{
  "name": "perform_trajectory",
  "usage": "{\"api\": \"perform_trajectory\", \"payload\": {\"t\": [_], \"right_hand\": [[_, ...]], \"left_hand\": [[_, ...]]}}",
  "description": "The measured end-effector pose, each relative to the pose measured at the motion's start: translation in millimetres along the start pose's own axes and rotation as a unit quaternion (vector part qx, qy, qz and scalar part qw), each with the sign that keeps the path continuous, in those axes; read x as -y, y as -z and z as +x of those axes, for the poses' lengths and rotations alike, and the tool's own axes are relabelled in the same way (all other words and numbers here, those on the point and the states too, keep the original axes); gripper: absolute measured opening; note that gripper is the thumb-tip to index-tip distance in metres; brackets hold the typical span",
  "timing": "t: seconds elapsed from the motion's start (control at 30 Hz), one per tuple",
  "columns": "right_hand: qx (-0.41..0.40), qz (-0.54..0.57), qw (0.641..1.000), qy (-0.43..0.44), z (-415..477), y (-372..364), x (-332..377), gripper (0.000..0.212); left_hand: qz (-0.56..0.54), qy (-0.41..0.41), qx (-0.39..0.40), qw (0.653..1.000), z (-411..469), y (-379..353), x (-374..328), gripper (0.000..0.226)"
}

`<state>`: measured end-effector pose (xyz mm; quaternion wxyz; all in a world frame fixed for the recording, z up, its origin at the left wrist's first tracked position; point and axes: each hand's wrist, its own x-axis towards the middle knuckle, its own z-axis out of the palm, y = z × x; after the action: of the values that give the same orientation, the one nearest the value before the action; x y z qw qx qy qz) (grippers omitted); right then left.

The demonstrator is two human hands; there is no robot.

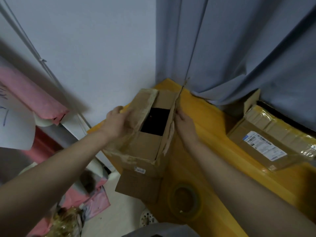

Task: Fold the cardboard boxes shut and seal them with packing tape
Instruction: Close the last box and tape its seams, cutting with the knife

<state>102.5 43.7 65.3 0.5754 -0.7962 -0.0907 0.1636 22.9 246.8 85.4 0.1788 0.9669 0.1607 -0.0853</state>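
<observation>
1. The open box (142, 147) sits on the left edge of the yellow table (213, 134), at the middle of my view; its near flap hangs over the table edge at 6 o'clock
2. The wall (94, 48) crowds it at 11 o'clock and the curtain (239, 48) at 1 o'clock; I see bare tabletop at 3 o'clock, before the second box (266, 142), which is taped
3. The tape roll (185, 200) lies flat at 5 o'clock of the open box
4. The box's long axis runs 6 to 12 o'clock, its mouth facing up
5. My left hand (116, 122) grasps the left flap (143, 106), which is tipped inward
6. My right hand (185, 124) pinches the right flap (171, 124), which stands upright
</observation>
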Motion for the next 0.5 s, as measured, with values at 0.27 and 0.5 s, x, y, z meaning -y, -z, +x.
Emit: {"api": "perform_trajectory", "payload": {"t": [0.27,0.5], "right_hand": [[0.045,0.105,0.978,-0.172,-25.6,-24.5,-16.5,0.064],[0.044,0.038,0.998,-0.023,-19.6,-16.6,-10.7,0.05]], "left_hand": [[-0.187,0.084,0.069,0.976,4.0,-3.3,5.6,0.075],[-0.145,0.126,0.076,0.978,9.8,-10.4,-1.9,0.085]]}}
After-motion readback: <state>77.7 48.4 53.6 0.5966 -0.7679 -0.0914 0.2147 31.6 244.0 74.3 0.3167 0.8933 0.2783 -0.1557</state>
